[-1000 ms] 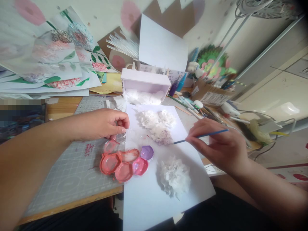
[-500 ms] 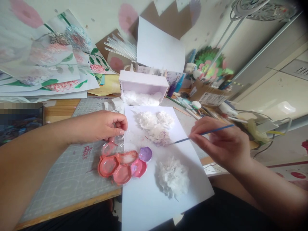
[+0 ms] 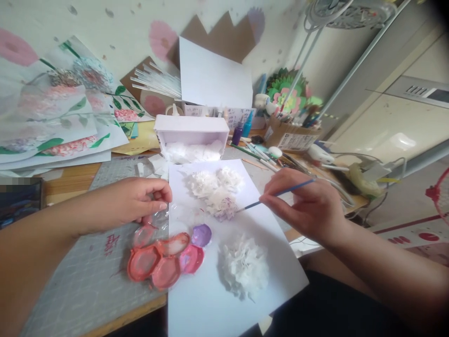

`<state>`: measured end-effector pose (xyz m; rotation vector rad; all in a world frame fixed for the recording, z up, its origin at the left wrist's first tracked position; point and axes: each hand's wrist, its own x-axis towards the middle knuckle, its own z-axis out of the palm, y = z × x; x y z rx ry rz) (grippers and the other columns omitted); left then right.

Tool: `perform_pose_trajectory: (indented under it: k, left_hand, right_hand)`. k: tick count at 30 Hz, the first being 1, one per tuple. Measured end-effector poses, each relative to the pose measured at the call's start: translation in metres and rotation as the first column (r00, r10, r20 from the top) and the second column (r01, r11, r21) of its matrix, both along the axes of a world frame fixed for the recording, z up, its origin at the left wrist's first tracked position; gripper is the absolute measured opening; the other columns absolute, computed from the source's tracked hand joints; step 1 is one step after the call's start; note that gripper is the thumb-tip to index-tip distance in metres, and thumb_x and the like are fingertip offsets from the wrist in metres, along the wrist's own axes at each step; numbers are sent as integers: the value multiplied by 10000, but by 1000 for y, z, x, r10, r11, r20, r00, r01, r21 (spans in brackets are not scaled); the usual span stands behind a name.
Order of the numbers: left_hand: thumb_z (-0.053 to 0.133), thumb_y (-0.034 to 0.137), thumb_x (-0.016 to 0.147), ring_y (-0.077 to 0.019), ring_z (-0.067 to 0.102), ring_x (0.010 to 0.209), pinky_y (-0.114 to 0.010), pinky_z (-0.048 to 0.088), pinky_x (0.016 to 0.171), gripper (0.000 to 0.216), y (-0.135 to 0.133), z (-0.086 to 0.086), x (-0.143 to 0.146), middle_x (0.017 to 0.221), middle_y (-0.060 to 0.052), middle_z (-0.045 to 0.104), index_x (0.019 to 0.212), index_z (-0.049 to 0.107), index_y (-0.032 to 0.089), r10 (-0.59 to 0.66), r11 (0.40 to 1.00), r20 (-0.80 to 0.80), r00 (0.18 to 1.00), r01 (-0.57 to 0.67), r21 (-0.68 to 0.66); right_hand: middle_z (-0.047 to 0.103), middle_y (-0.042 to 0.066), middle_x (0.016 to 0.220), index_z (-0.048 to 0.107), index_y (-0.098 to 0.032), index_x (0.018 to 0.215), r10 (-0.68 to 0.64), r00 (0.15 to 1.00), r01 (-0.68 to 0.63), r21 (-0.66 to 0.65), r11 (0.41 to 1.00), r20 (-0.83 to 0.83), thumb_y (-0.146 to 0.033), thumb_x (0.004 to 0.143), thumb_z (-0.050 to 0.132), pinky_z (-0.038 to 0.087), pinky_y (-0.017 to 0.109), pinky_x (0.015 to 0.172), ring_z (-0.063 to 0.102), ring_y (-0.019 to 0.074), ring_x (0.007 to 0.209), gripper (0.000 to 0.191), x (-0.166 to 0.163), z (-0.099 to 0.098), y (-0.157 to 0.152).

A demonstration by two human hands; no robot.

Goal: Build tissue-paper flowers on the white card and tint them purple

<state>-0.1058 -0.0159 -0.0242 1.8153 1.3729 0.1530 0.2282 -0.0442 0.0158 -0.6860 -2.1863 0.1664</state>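
My right hand [image 3: 303,203] pinches a thin blue paintbrush [image 3: 280,192]. Its tip meets the purple-tinted edge of a white paper flower [image 3: 224,204]. Two more white flowers, a left one [image 3: 203,183] and a right one [image 3: 229,179], sit just behind it on a white sheet of paper [image 3: 196,304]. A larger white paper flower [image 3: 243,266] lies nearer to me. With curled fingers my left hand [image 3: 149,200] grips the clear rim of a plastic paint palette [image 3: 166,272], which overlaps the sheet's left side. Its wells hold coral, pink and purple paint.
A white box [image 3: 191,124] with white paper pieces stands behind the sheet. Beneath lies a grey cutting mat [image 3: 87,271]. Painted flower papers [image 3: 70,112] are piled back left. Pens and brushes [image 3: 259,157] lie back right, near a cardboard box [image 3: 291,133] of tools.
The view has shifted, so the whole scene sits further left and mostly lower. The brush tip stays at the purple-tinted flower, and both hands keep their grips.
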Motion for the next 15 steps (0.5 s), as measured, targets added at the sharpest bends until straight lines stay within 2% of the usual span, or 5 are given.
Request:
perform_pose_trajectory:
  k: [15]
  left_hand:
    - [535, 522, 843, -152, 641, 576, -236, 524, 536, 273, 0, -3, -7, 723, 52, 598, 910, 568, 260, 25, 999, -16, 1000, -25, -20]
  right_hand:
    - [667, 40, 649, 569, -192, 728, -5, 999, 3, 60, 998, 35, -161, 805, 689, 464, 315, 564, 578, 151, 596, 145, -3, -9, 4]
